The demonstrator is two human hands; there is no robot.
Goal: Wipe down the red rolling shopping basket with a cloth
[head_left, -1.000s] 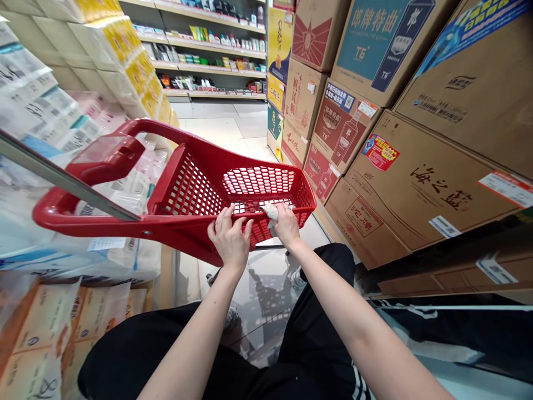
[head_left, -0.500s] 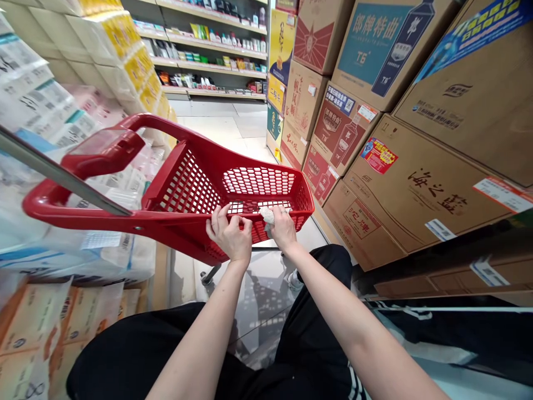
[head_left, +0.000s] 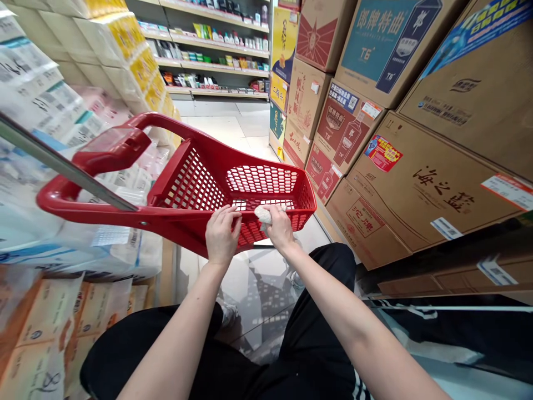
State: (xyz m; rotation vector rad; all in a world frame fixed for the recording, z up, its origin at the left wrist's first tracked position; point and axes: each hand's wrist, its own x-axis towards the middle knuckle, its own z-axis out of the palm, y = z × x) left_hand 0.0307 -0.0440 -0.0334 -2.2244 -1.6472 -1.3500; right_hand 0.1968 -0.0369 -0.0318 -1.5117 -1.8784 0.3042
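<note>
Hands: the right hand (head_left: 280, 228) is closed around a crumpled pale cloth (head_left: 262, 214), bearing on the near rim (head_left: 187, 212) of a red shopping basket (head_left: 187, 226). The left hand (head_left: 222, 233) lies just beside it, narrow, fingers bent over the same rim; firmness of hold cannot be told.

Working practice, as judged: wiping here calls for the cloth folded flat and pressed on both faces of the rim, with the left hand braced well clear of the stroke. Short strokes along the edge should suit; at the openwork side, loose cloth could snag in the holes. Too hard a push might shift the basket.

Containers: the basket has perforated walls and base, with light showing through; its inner near side is hidden by the rim and hands, so contents there are unverified. A metal bar (head_left: 70, 166) crosses its handle end. To the right stand printed cartons (head_left: 416, 178), stacked, contents not visible. To the left are wrapped packs (head_left: 37, 89). Shelves (head_left: 216, 68) beyond carry small bottles and boxes.
</note>
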